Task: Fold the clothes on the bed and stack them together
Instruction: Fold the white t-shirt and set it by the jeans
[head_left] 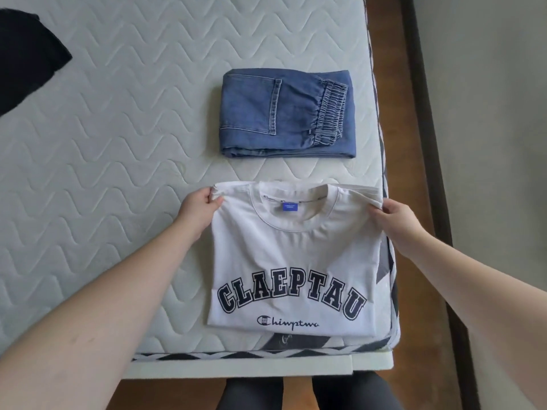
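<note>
Pinched the folded white t-shirt (291,261) at its far corners with left hand (199,207) and right hand (395,216) near the mattress (118,143) edge, folded jeans (285,113) just beyond, unstacked, black garment (26,57) far left looking unfolded.

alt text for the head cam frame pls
Both hands, left hand and right hand, pinch the shoulders of a folded white T-shirt lying on a quilted mattress. Folded blue jeans lie just beyond it, apart; a black garment sits far left.
</note>
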